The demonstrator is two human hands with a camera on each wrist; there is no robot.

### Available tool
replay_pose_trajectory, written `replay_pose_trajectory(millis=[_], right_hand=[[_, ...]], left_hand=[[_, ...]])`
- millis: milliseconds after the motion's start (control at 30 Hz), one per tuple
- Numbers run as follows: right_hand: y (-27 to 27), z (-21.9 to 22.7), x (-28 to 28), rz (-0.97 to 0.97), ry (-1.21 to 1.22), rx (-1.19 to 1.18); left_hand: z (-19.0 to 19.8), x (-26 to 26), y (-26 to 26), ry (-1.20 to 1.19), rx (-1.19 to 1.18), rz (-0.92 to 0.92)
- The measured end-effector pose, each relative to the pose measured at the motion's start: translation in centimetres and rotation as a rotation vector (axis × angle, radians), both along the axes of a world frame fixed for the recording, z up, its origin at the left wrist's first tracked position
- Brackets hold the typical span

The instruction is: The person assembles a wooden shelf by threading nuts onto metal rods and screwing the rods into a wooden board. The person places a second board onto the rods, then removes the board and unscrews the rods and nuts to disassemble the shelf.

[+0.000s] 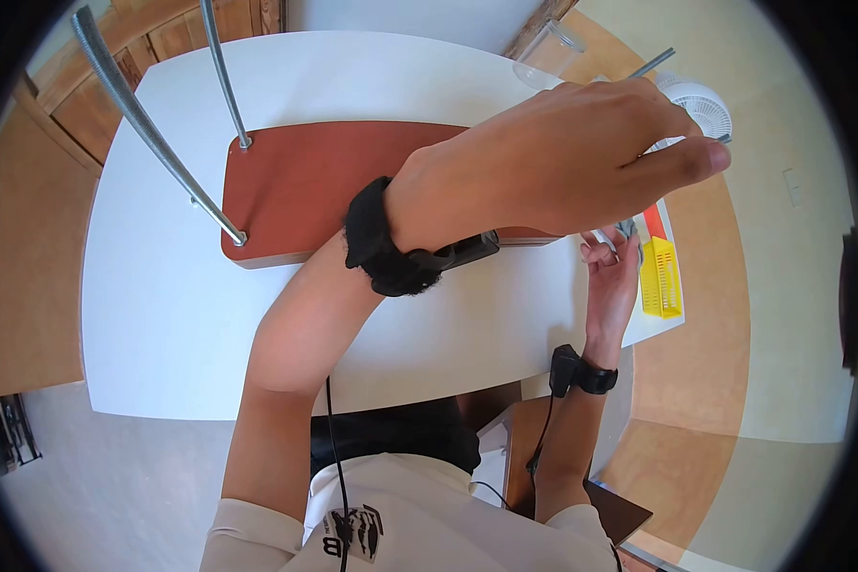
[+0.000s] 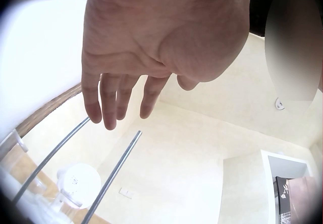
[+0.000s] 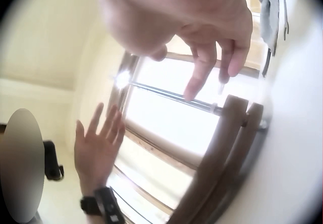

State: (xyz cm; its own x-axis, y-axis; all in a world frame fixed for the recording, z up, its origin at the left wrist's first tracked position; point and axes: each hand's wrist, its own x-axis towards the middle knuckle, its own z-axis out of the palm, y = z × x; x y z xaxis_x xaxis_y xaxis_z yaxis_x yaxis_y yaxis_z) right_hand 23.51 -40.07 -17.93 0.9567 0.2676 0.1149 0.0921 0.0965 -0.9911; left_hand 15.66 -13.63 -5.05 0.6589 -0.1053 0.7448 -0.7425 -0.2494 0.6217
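A reddish-brown board [image 1: 305, 172] lies on the white table, with metal rods [image 1: 129, 105] [image 2: 113, 176] [image 3: 161, 94] standing up from it. My left hand [image 1: 553, 157] [image 2: 161, 37] [image 3: 98, 153] is raised above the board's right part, fingers extended and slightly spread, holding nothing. It hides part of the board and the bases of the right-hand rods. Just off the board's right end, my right hand [image 1: 612, 286] [image 3: 202, 27] has loosely bent fingers beside a grey cloth [image 1: 627, 229] [image 3: 269, 15]. Nothing gripped in it can be made out. The board's edge [image 3: 217, 153] shows below it.
Right of the right hand stands a yellow basket [image 1: 661, 281], with a red item [image 1: 654, 222] behind it. At the back right are a clear jar [image 1: 548, 55] and a round white object [image 1: 701, 103]. A black cable [image 1: 334, 448] hangs over the person's shirt.
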Motion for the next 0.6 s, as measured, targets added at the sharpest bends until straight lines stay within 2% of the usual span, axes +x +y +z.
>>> replay_pose_trajectory(millis=[167, 333, 433, 600], right_hand=[[1.1, 0.1, -0.5, -0.043, 0.052, 0.022], [2.3, 0.1, -1.0, 0.036, 0.005, 0.073], [1.8, 0.9, -1.2, 0.008, -0.062, -0.067], [-0.8, -0.4, 0.3, -0.007, 0.017, -0.023]], left_hand=[[0.1, 0.1, 0.0, -0.005, 0.024, 0.012], [0.3, 0.2, -0.4, -0.024, 0.01, 0.018], [0.2, 0.3, -0.5, -0.034, 0.0, 0.025], [-0.1, 0.5, -0.6, -0.051, -0.015, 0.036]])
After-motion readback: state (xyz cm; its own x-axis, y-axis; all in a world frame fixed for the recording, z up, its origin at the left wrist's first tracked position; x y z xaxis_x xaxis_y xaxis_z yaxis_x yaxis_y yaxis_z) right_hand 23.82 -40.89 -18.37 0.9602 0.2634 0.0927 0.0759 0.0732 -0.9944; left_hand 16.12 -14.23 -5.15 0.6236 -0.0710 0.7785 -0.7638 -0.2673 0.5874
